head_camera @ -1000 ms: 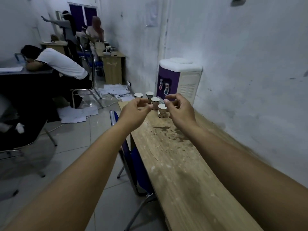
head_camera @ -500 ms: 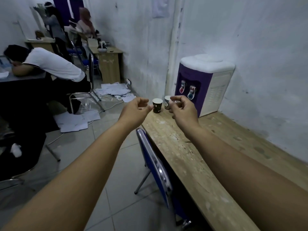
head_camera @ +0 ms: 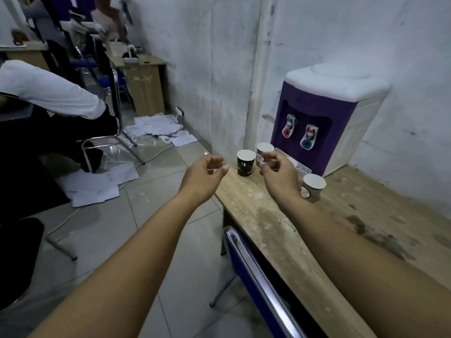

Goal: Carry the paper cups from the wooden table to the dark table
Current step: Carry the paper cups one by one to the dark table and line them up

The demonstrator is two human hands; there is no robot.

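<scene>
Three paper cups stand at the middle right of the frame, on the far end of the wooden surface (head_camera: pixel 280 215). The black cup (head_camera: pixel 246 163) is nearest the edge. A pale cup (head_camera: pixel 264 150) stands just behind it, partly hidden by my fingers, and another pale cup (head_camera: pixel 312 187) stands further right, beside my wrist. None is lifted yet.

My right hand (head_camera: pixel 278 174) hovers over the first two cups, fingers loosely curled, its grip narrow and holding nothing. My left hand (head_camera: pixel 203 178) hangs just left of the black cup, past the surface's edge, its grip also half open and empty.

Behind the cups sits a purple water dispenser (head_camera: pixel 327 118). A blue chair (head_camera: pixel 256 272) is tucked under the surface at lower centre. The dark table (head_camera: pixel 14 113) shows at the left edge, where a person in a white shirt (head_camera: pixel 48 89) leans.

The cups look light and easily tipped. I judge that a careless reach could knock the black cup off the edge, and too hard a squeeze could crumple one. Loose papers (head_camera: pixel 97 184) and a cable on the floor could trip me on the way across.
</scene>
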